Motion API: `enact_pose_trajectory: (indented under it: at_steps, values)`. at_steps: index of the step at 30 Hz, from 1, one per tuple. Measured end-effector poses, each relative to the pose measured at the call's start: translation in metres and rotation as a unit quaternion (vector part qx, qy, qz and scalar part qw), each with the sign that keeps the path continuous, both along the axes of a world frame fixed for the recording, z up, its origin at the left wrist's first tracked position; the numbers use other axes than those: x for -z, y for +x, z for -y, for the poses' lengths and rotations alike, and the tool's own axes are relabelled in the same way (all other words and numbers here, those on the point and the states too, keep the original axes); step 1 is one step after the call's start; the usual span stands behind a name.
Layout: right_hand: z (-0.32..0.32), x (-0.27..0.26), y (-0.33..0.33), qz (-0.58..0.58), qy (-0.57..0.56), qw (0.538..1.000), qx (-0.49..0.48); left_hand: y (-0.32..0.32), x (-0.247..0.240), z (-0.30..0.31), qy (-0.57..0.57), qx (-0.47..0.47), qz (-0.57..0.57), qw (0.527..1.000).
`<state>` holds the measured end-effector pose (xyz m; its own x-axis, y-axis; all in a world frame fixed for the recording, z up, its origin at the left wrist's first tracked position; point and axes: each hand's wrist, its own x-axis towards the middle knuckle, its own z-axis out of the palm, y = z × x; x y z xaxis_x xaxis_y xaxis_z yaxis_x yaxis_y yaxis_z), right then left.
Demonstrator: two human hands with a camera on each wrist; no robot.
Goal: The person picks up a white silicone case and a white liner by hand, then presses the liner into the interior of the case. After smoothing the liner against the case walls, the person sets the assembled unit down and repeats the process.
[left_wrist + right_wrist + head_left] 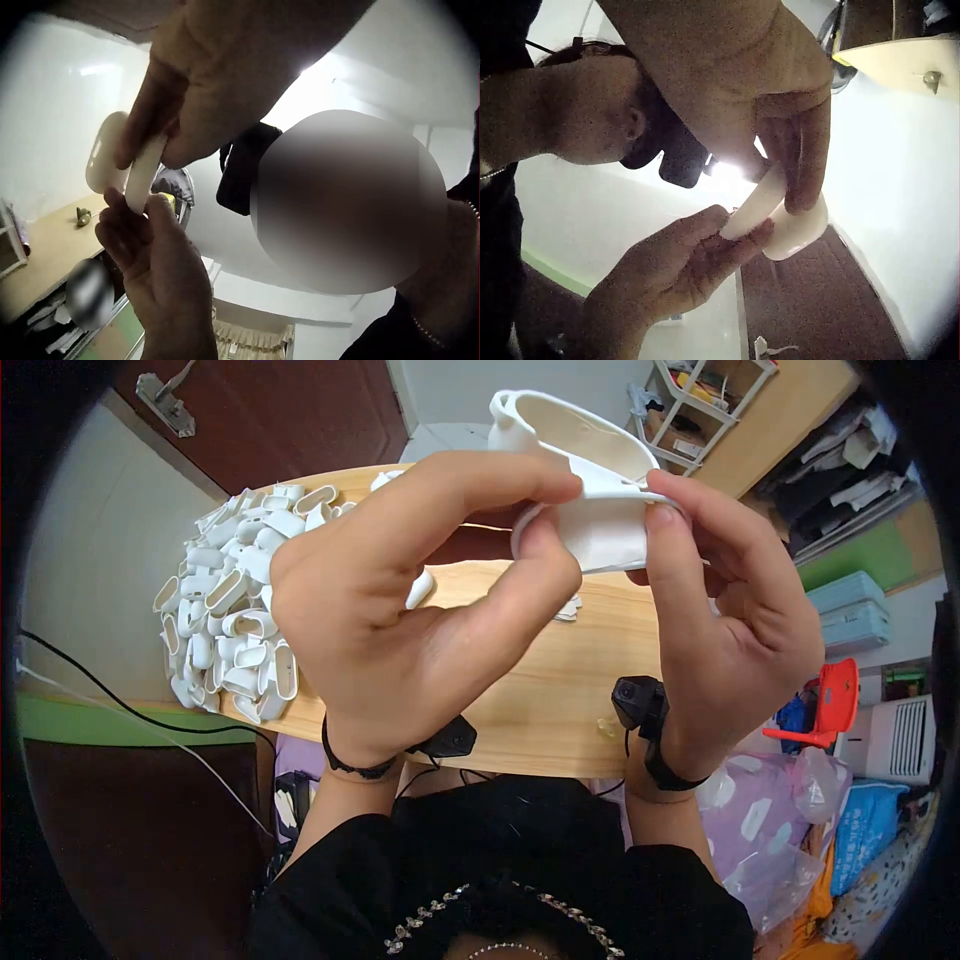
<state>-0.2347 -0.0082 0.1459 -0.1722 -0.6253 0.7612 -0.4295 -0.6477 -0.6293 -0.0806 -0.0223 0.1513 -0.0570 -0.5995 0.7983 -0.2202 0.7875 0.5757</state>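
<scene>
A white earphone case cover [600, 535] is held up in front of the chest, its two hollow halves spread apart at a hinge. My left hand [400, 600] pinches the lower half's left end between thumb and index finger. At the opposite end, my right hand [735, 600] grips it, the thumb on the near rim and the index finger near the hinge. Both wrist views show the cover from below, with the lower half [146, 176] between the two hands and the other half [799, 229] behind it.
A heap of similar white covers [230, 610] covers the left side of the wooden table [540, 690]. Small white pieces [570, 608] lie behind the hands. A red plastic chair [835, 700] and bags [870, 830] stand to the right; a cable [130, 700] hangs at left.
</scene>
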Motion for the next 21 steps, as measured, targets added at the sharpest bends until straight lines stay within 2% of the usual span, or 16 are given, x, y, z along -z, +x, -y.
enact_pose_trajectory:
  at_steps: [3, 6, 8, 10, 12, 14, 17, 21]
  values:
    - [0.001, -0.002, -0.005, 0.039, 0.034, 0.998, -0.025, 0.006, -0.002, 0.003, -0.044, 0.057, 0.043, 0.997]
    - [0.000, -0.009, -0.010, 0.089, 0.088, 0.991, -0.056, 0.017, -0.009, 0.008, -0.118, 0.070, 0.134, 0.982]
    - [-0.004, -0.012, -0.013, 0.092, 0.111, 0.986, -0.081, 0.017, -0.007, 0.009, -0.159, 0.032, 0.164, 0.973]
    - [-0.009, -0.014, -0.013, 0.088, 0.085, 0.984, -0.130, 0.017, -0.003, 0.014, -0.212, 0.015, 0.171, 0.962]
    - [-0.011, -0.012, -0.017, 0.035, 0.048, 0.986, -0.158, 0.021, -0.003, 0.014, -0.215, 0.025, 0.165, 0.962]
    - [-0.011, -0.009, -0.027, -0.059, 0.013, 0.986, -0.158, 0.014, 0.000, 0.011, -0.192, 0.029, 0.115, 0.974]
    - [-0.009, -0.012, -0.041, -0.180, -0.029, 0.972, -0.147, 0.009, 0.003, 0.016, -0.219, 0.021, 0.104, 0.970]
    - [-0.012, -0.018, -0.046, -0.236, -0.042, 0.964, -0.111, 0.002, 0.004, 0.021, -0.284, -0.006, 0.126, 0.951]
